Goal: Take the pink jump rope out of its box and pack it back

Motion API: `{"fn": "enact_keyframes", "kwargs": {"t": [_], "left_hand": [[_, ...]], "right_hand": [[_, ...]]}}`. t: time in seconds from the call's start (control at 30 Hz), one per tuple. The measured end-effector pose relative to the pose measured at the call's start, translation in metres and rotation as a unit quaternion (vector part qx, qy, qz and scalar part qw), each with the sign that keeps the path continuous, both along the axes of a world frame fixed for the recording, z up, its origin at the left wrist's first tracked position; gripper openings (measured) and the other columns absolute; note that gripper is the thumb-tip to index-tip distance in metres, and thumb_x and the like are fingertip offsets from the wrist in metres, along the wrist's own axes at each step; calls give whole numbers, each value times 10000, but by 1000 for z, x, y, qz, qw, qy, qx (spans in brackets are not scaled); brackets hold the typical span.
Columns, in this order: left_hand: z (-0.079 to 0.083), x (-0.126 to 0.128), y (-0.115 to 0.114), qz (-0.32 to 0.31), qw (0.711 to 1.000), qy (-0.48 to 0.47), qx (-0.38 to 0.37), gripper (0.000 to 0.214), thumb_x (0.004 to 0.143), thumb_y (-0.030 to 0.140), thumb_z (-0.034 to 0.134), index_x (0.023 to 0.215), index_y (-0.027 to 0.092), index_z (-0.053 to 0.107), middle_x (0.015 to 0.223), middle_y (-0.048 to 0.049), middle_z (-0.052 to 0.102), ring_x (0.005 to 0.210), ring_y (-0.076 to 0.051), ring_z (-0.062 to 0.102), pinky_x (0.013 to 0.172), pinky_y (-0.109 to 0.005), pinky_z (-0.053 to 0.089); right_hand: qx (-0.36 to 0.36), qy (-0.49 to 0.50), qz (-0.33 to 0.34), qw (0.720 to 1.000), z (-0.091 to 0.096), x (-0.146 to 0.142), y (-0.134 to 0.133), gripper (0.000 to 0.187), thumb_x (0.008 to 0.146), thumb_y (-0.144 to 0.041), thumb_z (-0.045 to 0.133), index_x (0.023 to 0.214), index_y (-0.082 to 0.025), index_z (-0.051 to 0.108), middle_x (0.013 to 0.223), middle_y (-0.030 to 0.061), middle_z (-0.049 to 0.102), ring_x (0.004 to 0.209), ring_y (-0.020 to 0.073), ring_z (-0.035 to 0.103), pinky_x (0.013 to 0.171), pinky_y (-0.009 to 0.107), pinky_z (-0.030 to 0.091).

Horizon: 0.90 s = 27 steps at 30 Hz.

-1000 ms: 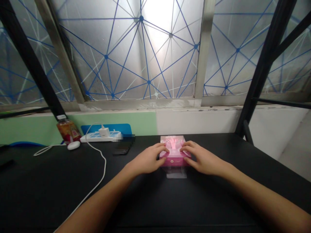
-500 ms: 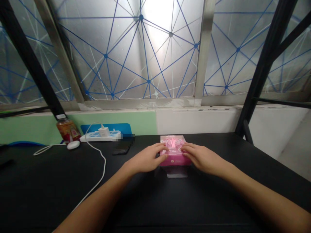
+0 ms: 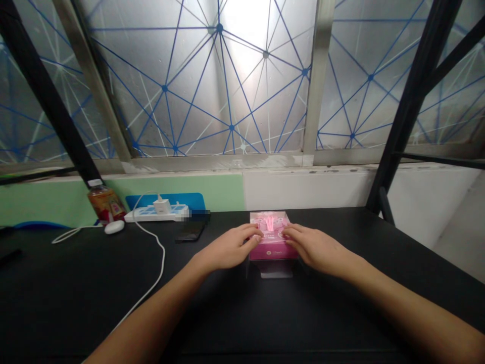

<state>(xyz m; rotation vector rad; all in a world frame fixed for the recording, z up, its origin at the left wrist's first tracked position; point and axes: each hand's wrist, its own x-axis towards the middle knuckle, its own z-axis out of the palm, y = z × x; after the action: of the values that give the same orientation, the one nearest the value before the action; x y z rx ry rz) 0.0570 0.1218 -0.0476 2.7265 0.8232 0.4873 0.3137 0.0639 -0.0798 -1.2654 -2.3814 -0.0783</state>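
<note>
Pink clear-topped box (image 3: 273, 252) sits on the desk (image 3: 235, 318) between left grip (image 3: 223, 247) and right grip (image 3: 322, 247), both loosely curled, fingertips (image 3: 288, 230) resting on it without clasping, the left thumb (image 3: 251, 244) now shifted from front to top, suggesting light steadying.

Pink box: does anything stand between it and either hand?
Nothing visible does. The left hand is at the left side of the pink box, the right hand at its right. A clear flap lies at its near side; the phone lies off to the left.
</note>
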Motion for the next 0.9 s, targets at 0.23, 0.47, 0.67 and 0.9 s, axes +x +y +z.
{"fn": "enact_keyframes", "kwargs": {"t": [0.23,0.47,0.67,0.9], "left_hand": [[0,-1,1,2,1000,4,-4,357,1018,384,352,1166,217,631,1298,-60,606,1207,-229,537,1037,-360,394],[-1,-2,3,-4,1000,-4,11,277,985,331,428,1126,222,639,1253,-56,623,1180,-226,552,1028,-357,408],[-1,2,3,16,999,-17,35,247,928,322,527,1123,212,632,1200,-67,647,1088,-230,593,951,-337,450],[-7,9,21,87,995,-47,26,305,963,398,466,1137,235,657,1123,-46,703,967,-229,653,837,-317,478]], "right_hand": [[-33,31,-8,999,3,5,-4,340,947,-292,508,1272,-211,561,1253,117,591,1114,253,590,957,396,472],[-44,2,48,998,16,-2,-20,874,678,-473,805,1430,-215,442,1487,165,401,1366,378,341,1091,541,312],[-98,-19,190,977,33,-24,-37,237,884,-205,554,1065,-251,700,1044,48,710,960,213,653,872,341,490],[-175,19,254,951,26,-29,-37,321,808,-86,535,1031,-222,722,980,28,738,911,186,677,835,283,504]]}}
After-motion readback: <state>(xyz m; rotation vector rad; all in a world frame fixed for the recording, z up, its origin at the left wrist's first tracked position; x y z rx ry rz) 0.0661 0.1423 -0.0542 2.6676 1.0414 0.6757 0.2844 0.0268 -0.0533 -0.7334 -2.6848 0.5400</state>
